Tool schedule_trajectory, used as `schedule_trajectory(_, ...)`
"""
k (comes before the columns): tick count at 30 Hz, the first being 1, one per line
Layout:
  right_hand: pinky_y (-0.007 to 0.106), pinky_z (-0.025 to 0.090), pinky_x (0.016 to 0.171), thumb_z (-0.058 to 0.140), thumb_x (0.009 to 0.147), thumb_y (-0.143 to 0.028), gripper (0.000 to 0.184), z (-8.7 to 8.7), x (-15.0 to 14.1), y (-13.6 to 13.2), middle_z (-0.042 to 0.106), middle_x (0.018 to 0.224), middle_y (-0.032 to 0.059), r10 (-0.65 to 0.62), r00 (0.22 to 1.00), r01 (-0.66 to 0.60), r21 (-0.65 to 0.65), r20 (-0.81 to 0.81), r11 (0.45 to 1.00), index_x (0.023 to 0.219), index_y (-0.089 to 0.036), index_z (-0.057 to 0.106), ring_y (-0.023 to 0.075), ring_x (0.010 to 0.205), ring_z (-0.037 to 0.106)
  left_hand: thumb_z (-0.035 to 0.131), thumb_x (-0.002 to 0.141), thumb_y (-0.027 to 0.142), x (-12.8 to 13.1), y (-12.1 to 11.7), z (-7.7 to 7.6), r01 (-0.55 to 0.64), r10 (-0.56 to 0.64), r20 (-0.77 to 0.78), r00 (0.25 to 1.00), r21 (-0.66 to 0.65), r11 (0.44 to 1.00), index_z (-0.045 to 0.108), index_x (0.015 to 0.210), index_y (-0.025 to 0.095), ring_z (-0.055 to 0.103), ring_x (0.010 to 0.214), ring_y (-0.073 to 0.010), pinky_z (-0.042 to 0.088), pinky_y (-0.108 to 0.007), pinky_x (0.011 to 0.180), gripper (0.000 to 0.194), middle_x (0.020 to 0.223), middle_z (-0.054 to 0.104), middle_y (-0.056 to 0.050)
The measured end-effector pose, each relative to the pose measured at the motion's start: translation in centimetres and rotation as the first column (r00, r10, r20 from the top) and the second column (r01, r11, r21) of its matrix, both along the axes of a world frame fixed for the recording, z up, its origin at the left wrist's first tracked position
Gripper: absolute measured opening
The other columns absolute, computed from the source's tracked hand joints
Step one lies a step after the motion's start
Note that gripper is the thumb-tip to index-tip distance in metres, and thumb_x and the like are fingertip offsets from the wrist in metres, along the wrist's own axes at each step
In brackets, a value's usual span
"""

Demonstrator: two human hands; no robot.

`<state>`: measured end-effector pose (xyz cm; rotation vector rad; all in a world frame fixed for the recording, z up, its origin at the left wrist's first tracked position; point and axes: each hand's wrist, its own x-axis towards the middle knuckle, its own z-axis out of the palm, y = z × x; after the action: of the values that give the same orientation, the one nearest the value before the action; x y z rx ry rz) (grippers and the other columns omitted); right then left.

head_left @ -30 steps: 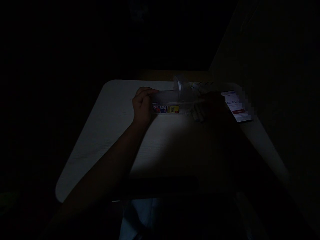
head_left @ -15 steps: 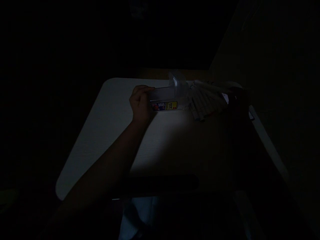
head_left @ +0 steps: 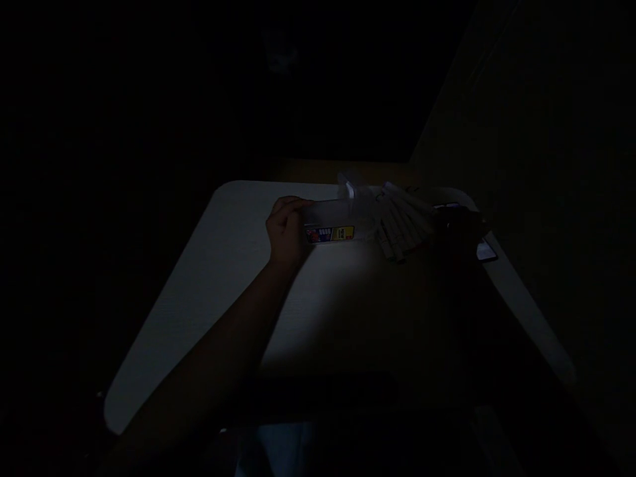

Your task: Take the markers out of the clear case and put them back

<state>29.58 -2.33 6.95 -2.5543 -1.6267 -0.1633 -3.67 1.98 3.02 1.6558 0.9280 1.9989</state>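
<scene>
The scene is very dim. My left hand (head_left: 287,228) is closed around the left end of a clear plastic case (head_left: 328,212) with a colourful yellow and blue label on its front. A clear flap stands up at the right end of the case. Beside that end, a bundle of pale marker pens (head_left: 405,222) fans out, their left ends close to the case. My right hand (head_left: 456,233) is in deep shadow where the markers converge, and appears closed on them; its individual fingers are hard to make out.
A phone (head_left: 487,250) with a lit screen lies partly behind my right hand. The white table (head_left: 209,265) has rounded corners and narrows toward the back. A large dark panel (head_left: 338,99) rises beyond the far edge.
The whole view has shifted, so the table sits lower in the picture. My right hand has come slightly nearer the case, and more of the phone shows. My left hand keeps its grip.
</scene>
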Motion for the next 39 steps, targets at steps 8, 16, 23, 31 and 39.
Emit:
schedule_trajectory(8,0.067,0.044,0.103,0.036,0.105,-0.031,0.048,-0.3,0.3,-0.1,0.066,0.127,0.0243,0.011,1.000,-0.009,0.074,-0.018,0.997,0.128,-0.016,0.075,0.0423,0.125,0.056,0.061,0.080,0.022,0.2,-0.3,0.4,-0.008,0.011,0.057,0.998,-0.055,0.998,0.088,0.081,0.031,0.071,0.092,-0.0185,0.056,-0.032,0.083,0.028,0.089,0.076,-0.003)
schedule_trajectory(16,0.067,0.045,0.104,0.036,0.104,-0.032,0.051,-1.3,1.4,0.1,0.066,0.133,0.0244,0.081,0.995,-0.069,0.185,-0.057,0.980,0.134,-0.014,0.073,0.0426,0.127,0.056,0.061,0.079,0.018,0.2,-0.4,0.5,0.020,-0.015,0.083,0.996,-0.066,0.998,0.088,0.079,0.032,0.069,0.090,-0.0176,0.054,-0.030,0.082,0.030,0.089,0.075,-0.002)
schedule_trajectory(23,0.058,0.048,0.107,0.035,0.108,-0.026,0.048,0.7,-4.7,-1.2,0.069,0.134,0.0219,0.434,0.899,-0.437,0.155,0.055,0.886,0.130,-0.015,0.076,0.0359,0.130,0.061,0.060,0.084,0.021,0.2,-0.4,0.5,0.013,-0.011,0.038,0.999,-0.055,0.998,0.086,0.081,0.031,0.070,0.092,-0.0188,0.055,-0.033,0.083,0.028,0.090,0.074,-0.003)
schedule_trajectory(31,0.057,0.037,0.127,0.039,0.106,-0.017,0.048,1.9,-8.7,-1.1,0.062,0.151,0.0206,0.651,0.759,-0.645,-0.146,-0.008,0.751,0.142,-0.012,0.071,0.0340,0.151,0.050,0.063,0.089,0.028,0.1,-0.3,0.3,0.006,-0.005,0.021,1.000,-0.035,0.999,0.086,0.081,0.029,0.070,0.092,-0.0186,0.055,-0.032,0.082,0.025,0.090,0.074,-0.003)
schedule_trajectory(39,0.052,0.043,0.122,0.049,0.104,-0.019,0.040,2.2,-9.6,0.1,0.066,0.144,0.0219,0.672,0.741,-0.655,-0.219,0.001,0.723,0.130,-0.009,0.076,0.0348,0.139,0.060,0.060,0.084,0.023,0.2,-0.2,0.4,0.003,-0.002,0.016,1.000,-0.049,0.999,0.086,0.079,0.029,0.070,0.093,-0.0191,0.057,-0.033,0.085,0.027,0.089,0.075,-0.004)
